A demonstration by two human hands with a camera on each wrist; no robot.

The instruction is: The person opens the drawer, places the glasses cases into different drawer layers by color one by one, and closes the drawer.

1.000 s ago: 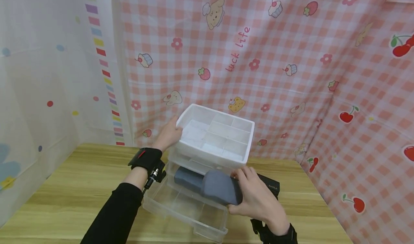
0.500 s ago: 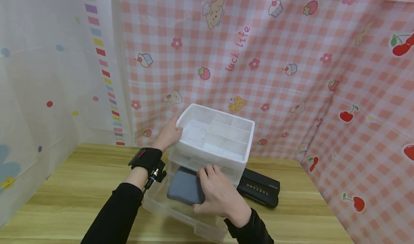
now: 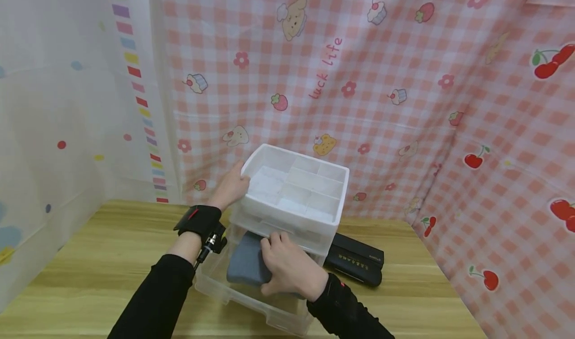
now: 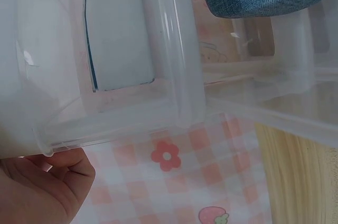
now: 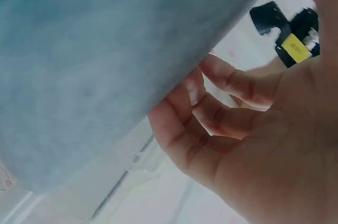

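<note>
While a black left sleeve [image 3: 150, 296] and a black right sleeve [image 3: 343, 306] reach in from eight and five o'clock (twelve being straight away from the person, with the drawer unit at the dial's centre), a clear plastic drawer [image 3: 249, 300] stands pulled out at seven. Over it, at six o'clock, is the right hand [image 3: 294, 266], its fingers bent over the edge of a grey-blue, woven-fabric case with rounded corners [image 3: 246, 266] and its thumb on the near side, gripping it. That case is at seven o'clock, over the opened drawer and just below the tier above; whether it touches the drawer's floor I cannot tell. Beyond stands the white, translucent plastic drawer unit [image 3: 292, 212], its open top tray divided into one large compartment and several small ones. At nine o'clock the left hand [image 3: 230, 185] holds the tray's rim, fingers curled closely round the edge, with a black strapped camera mount [image 3: 199, 220] on its wrist. Near the unit, at four o'clock, lies a black oblong case with gold lettering [image 3: 355, 260], on a pale wood-grain tabletop [image 3: 85, 274]. Farthest off, a pink-and-white gingham cloth [image 3: 364, 49] hangs at twelve, and a white, dotted cloth [image 3: 58, 99] at ten.
</note>
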